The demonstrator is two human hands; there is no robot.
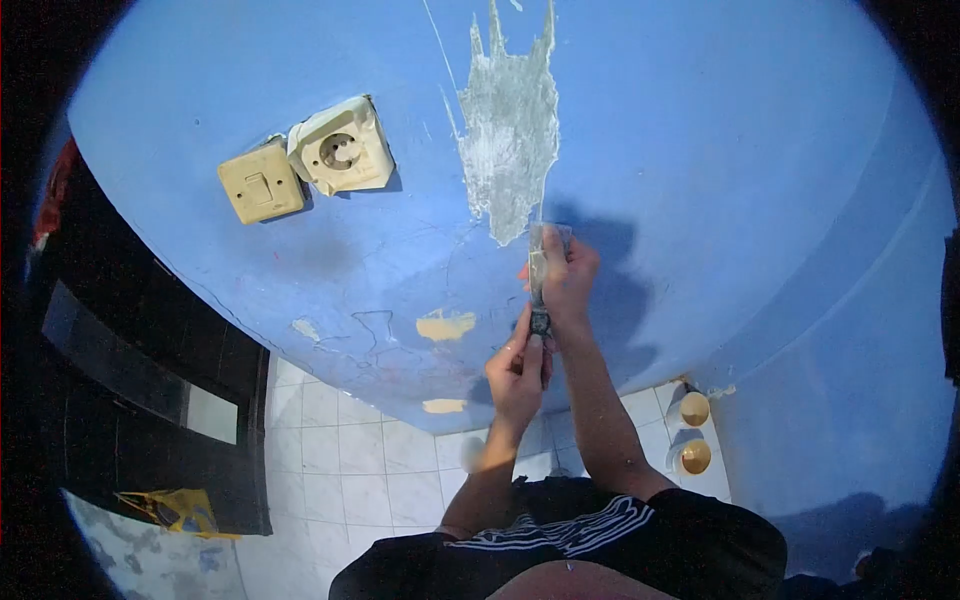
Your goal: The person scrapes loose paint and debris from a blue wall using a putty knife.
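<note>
Both hands are on a putty knife (538, 280) held upright against the blue wall (730, 200). My left hand (516, 382) is closed round its dark handle, thumb along the front. Higher up, my right hand (568, 282) grips the metal blade, fingers close to its top edge. That edge is just below and right of a bare grey patch (512, 130), where the paint is gone and the outline is ragged.
Left of the patch are a tilted wall socket (343, 150) and a light switch (262, 184). Two cream patches (446, 325) mark the lower wall. White floor tiles (350, 450) lie below, with two round tan containers (694, 457) at the right and dark furniture (110, 370) at the left.
</note>
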